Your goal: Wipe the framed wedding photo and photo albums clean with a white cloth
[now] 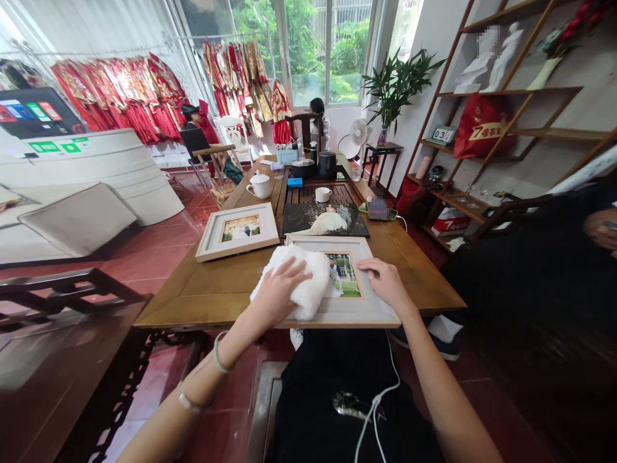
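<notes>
The left hand (282, 292) lies palm down with its fingers moderately spread, pressing on one folded white cloth (311, 297) rather than gripping it. The right hand (383, 276) is loosely bent, its fingertips resting on the border of the near picture frame (370, 303); it grasps nothing that shows.

Take that near frame as the centre of a dial, twelve pointing away from the person. It lies face up at the close edge of the wooden table (414, 276), the cloth over its nine o'clock half and the right hand at three. One photo (349, 276) shows inside, partly covered by the cloth.

There are two pale frames in all: the second frame (240, 229) lies at ten o'clock. One dark picture panel (332, 220) lies at twelve, just beyond the near frame. Two white cups stand farther off: a lidded cup (261, 186) at eleven, a small cup (322, 194) near twelve. Beyond that one sits one black kettle (328, 165). Two bracelets (218, 357) circle the left forearm.
</notes>
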